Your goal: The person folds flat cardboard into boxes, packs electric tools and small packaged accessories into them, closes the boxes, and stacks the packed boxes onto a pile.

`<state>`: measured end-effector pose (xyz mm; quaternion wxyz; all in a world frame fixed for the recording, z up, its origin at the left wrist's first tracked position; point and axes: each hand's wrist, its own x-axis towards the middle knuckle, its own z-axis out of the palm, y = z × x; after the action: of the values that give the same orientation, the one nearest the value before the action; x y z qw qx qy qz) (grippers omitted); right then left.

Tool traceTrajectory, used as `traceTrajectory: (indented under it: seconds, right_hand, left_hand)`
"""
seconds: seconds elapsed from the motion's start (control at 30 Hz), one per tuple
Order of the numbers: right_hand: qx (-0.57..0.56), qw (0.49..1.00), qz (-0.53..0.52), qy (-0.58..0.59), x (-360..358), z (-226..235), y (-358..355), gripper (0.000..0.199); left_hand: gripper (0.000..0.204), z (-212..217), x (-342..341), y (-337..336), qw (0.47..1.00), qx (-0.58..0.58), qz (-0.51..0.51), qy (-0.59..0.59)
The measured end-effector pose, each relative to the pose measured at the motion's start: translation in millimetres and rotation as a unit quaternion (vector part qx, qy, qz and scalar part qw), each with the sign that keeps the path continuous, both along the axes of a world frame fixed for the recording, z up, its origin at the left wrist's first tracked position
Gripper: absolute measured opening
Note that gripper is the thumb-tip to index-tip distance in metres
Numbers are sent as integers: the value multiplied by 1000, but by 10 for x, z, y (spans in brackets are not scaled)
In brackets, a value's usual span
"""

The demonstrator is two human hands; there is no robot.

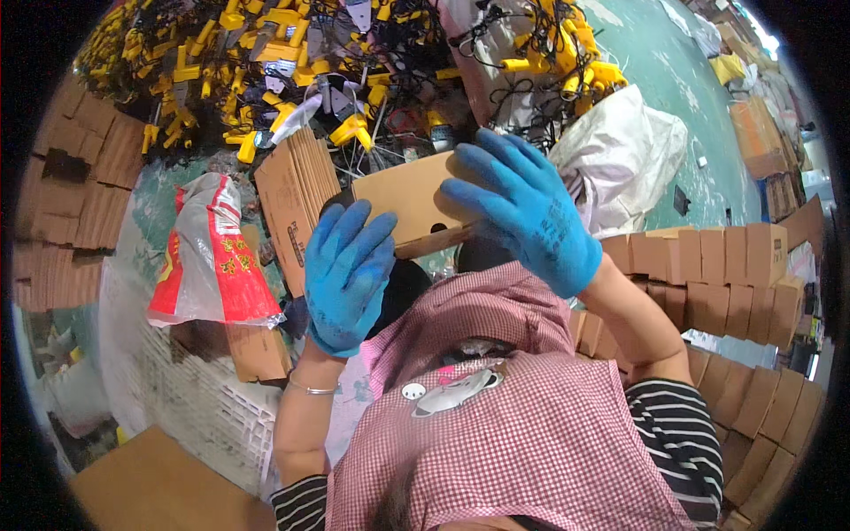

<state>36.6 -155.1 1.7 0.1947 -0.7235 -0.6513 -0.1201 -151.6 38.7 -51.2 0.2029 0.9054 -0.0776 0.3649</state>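
She has a small brown carton [409, 205] held up in front of her chest, above the heap of yellow plugs and black cables [292, 62]. To fold it well, I'd say press the flaps square and keep both sides even. Her left hand [347, 274] lies flat against the near side, fingers together; her right hand [524, 211] arches over the top, fingers spread, pressing rather than gripping
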Motion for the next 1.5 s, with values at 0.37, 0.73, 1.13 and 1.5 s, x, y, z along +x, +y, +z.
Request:
traceTrajectory:
  seconds: [0.37,0.73,1.13,1.5]
  right_hand:
    - [99,992,-75,-32,-397,5,-94,50]
    - [289,762,-212,540,-1181,-549,-254,13]
    - [252,614,-259,702,-1154,-247,-157,22]
    - [304,383,-151,859,-1122,-35,-185,30]
  left_hand:
    - [46,-38,199,-141,886,-461,-24,47]
    - [33,415,463,-354,981,-175,-10,81]
    - [26,378,466,-383,983,-165,-12,78]
    - [33,360,337,-375,994,-106,-5,40]
